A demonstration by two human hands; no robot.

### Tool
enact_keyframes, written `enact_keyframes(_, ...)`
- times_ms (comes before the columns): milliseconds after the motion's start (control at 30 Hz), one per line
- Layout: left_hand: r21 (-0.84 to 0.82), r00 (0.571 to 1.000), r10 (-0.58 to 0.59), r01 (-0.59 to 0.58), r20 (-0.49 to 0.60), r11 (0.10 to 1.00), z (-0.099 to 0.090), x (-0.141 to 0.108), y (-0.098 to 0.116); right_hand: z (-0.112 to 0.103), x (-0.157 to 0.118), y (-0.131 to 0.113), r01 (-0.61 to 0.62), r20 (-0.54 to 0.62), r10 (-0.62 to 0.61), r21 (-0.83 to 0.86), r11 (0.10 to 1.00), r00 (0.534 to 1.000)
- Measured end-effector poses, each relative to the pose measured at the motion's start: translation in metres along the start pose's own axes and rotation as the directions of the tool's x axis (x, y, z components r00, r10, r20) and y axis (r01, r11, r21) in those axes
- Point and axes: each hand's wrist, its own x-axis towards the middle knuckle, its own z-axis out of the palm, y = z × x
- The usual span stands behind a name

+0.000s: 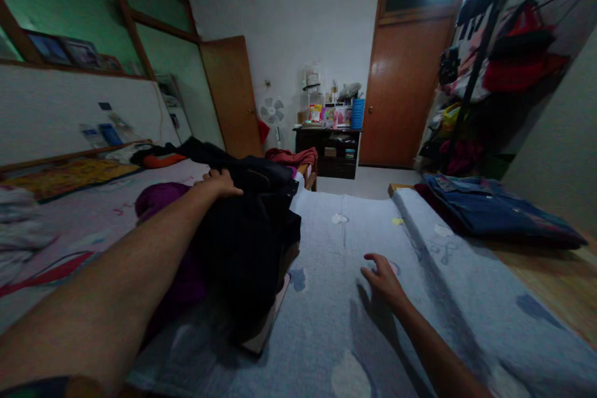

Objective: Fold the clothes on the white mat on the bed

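A heap of black clothing (247,236) lies left of centre on the light blue patterned sheet (326,323). My left hand (219,185) rests on the top of this heap, fingers partly spread; whether they grip the cloth is hard to see. Purple cloth (163,199) shows beneath and to the left of the black heap, and the pale edge of a flat object (268,323) sticks out below it. Over the sheet, right of the heap, my right hand (383,278) hovers with its thumb and fingers apart, holding nothing.
Folded blue denim (494,208) sits at the right on a wooden surface (555,280). A dark cabinet (326,152), a white fan (272,112) and wooden doors (403,87) stand at the back. Bags (522,62) hang at the upper right. Crumpled cloth (21,230) lies far left.
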Motion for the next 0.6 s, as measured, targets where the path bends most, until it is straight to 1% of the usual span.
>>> enact_keyframes(33,0.09,0.999,-0.046,0.044,0.021,0.995,0.011,-0.001,-0.003,0.008,0.002,-0.018,0.039,0.047,-0.041,0.032,0.999,0.998)
enact_keyframes(100,0.222,0.995,-0.089,0.079,0.033,0.972,0.023,-0.003,-0.006,0.027,0.009,-0.057,0.07,0.167,-0.088,0.113,0.991,0.982)
enact_keyframes(167,0.293,0.997,-0.061,0.046,0.041,0.955,0.024,-0.003,-0.004,0.051,0.018,-0.096,0.047,0.284,-0.104,0.202,0.978,0.953)
enact_keyframes(233,0.344,0.999,-0.01,-0.006,0.045,0.939,0.018,-0.002,-0.002,0.076,0.03,-0.128,-0.012,0.349,-0.104,0.314,0.949,0.931)
enact_keyframes(333,0.368,0.997,0.032,-0.056,0.071,0.928,0.005,0.002,0.001,0.112,0.048,-0.161,-0.088,0.358,-0.1,0.473,0.876,0.928)
enact_keyframes(367,0.337,0.995,0.033,-0.063,0.094,0.939,0.001,0.005,0.0,0.122,0.052,-0.17,-0.1,0.357,-0.114,0.53,0.842,0.927)
enact_keyframes(433,0.224,0.991,0.023,-0.052,0.13,0.973,-0.005,0.013,-0.004,0.138,0.061,-0.183,-0.091,0.346,-0.171,0.626,0.775,0.923)
enact_keyframes(467,0.163,0.992,0.016,-0.037,0.127,0.986,-0.007,0.019,-0.007,0.144,0.066,-0.19,-0.074,0.329,-0.2,0.661,0.747,0.923)
enact_keyframes(533,0.078,0.998,-0.019,0.014,0.063,0.997,-0.008,0.031,-0.013,0.152,0.076,-0.201,-0.041,0.277,-0.219,0.702,0.711,0.936)
enact_keyframes(600,0.052,0.997,-0.074,0.075,-0.014,0.996,-0.004,0.042,-0.018,0.156,0.091,-0.21,-0.057,0.245,-0.187,0.736,0.675,0.952)
